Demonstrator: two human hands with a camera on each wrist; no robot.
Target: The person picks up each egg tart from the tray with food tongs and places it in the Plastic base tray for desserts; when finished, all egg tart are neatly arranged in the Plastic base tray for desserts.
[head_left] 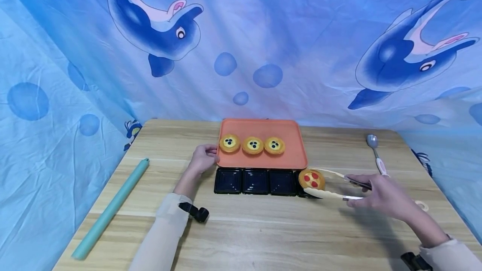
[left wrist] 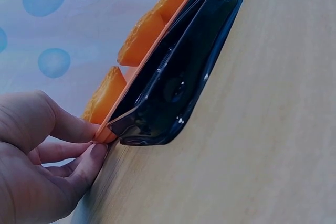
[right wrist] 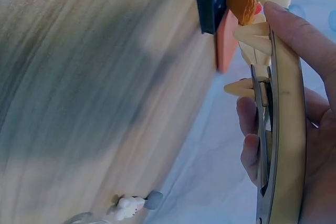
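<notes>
My left hand (head_left: 203, 160) pinches the left edge of an orange tray (head_left: 260, 128) between thumb and fingers. Three egg tarts with dark berries, among them a left one (head_left: 229, 143), stand in a row on it. In front of the tray lies a row of black square dishes (head_left: 229, 181). My right hand (head_left: 388, 198) grips a pair of tongs (head_left: 325, 194) with cream-coloured tips. Between those tips is a tart with red toppings (head_left: 311, 180), over the rightmost dish; whether it touches the dish I cannot tell.
A teal rod (head_left: 113, 208) lies along the table's left side. At the back right is a spoon (head_left: 373, 142) with a pale handle. A small cream ring (head_left: 421, 205) sits behind my right wrist. Blue dolphin-printed curtains (head_left: 241, 45) hang behind the wooden table (head_left: 256, 233).
</notes>
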